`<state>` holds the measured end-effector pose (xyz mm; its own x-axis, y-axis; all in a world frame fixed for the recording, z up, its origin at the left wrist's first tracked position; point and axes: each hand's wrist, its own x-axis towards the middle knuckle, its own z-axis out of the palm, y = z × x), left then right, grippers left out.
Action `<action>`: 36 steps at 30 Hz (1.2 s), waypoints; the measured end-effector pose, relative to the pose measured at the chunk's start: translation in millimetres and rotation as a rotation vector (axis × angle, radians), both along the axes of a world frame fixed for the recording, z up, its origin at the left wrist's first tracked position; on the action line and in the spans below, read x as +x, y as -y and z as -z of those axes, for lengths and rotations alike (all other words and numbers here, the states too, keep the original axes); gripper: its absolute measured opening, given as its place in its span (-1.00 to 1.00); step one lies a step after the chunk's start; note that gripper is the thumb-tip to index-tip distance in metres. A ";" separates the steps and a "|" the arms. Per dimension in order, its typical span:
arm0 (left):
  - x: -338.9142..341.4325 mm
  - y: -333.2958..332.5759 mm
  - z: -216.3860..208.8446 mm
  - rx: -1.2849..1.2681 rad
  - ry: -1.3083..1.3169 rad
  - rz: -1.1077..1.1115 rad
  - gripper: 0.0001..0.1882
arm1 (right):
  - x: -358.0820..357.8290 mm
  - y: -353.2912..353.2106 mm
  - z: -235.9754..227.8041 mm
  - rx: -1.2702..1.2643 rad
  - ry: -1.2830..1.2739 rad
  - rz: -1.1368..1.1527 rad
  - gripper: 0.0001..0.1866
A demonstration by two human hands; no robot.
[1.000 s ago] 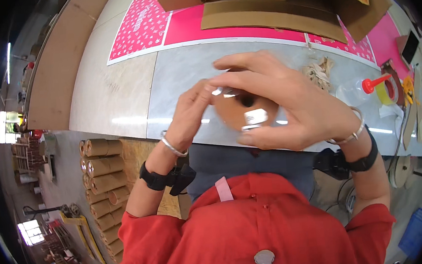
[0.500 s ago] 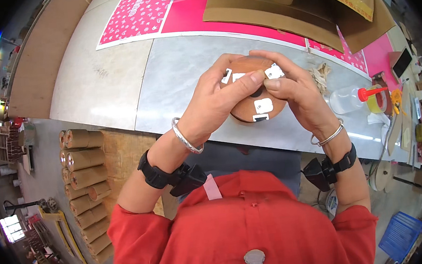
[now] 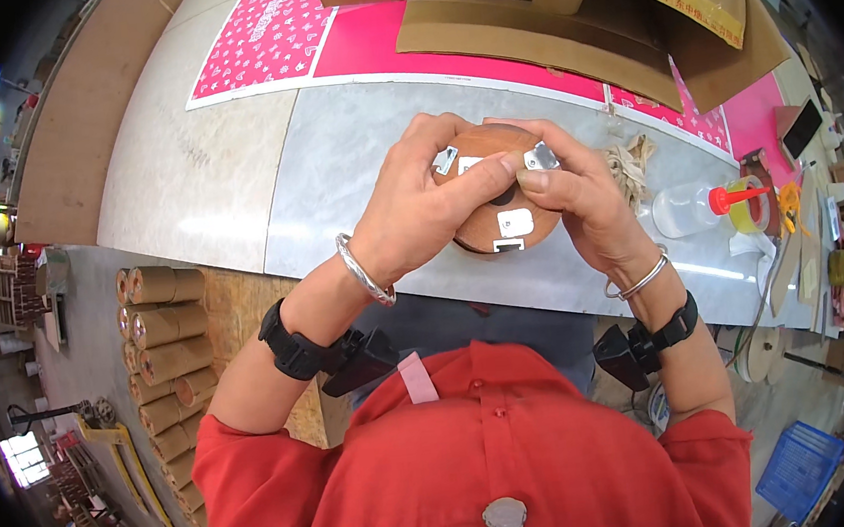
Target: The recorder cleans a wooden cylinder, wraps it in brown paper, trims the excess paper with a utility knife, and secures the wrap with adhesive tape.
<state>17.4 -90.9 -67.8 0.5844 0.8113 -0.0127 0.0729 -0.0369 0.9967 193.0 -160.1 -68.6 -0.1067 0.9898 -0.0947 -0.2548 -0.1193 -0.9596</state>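
A round brown wooden-looking disc [image 3: 479,230] is held between my two hands above the near part of the table. Around its rim sit several small white and silvery pieces, one white piece [image 3: 516,222] facing me near the lower edge. The dark centre [image 3: 504,197] shows just below my thumbs. My left hand [image 3: 406,195] wraps the disc's left side, its thumb lying across the top face. Round the right side curls my right hand [image 3: 585,181], with its thumb pressing near a silvery piece [image 3: 540,157]. The fingers under the disc are hidden.
On the grey table [image 3: 354,169] lie pink printed sheets [image 3: 353,44] and an open cardboard box [image 3: 543,42]. To the right are a clear bottle with red nozzle [image 3: 683,206], a bundle of pale strips [image 3: 629,160] and tape rolls. Brown cardboard tubes [image 3: 167,326] are stacked at left.
Both hands and the disc have shifted slightly left, and the disc appears a little tilted compared with before. The grip on it stays the same. The whole view has also moved a little.
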 end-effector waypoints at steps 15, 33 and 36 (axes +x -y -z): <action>-4.3 8.9 18.3 -0.283 0.327 -0.037 -0.45 | -21.2 15.3 -50.7 0.628 1.282 -0.001 -0.23; -27.2 51.3 52.1 -0.535 0.118 -0.274 -0.56 | -4.6 98.7 34.7 0.044 0.346 0.283 0.02; -27.1 45.3 49.5 -0.489 0.090 -0.349 -0.60 | -12.2 99.1 33.5 -0.020 0.423 0.262 -0.04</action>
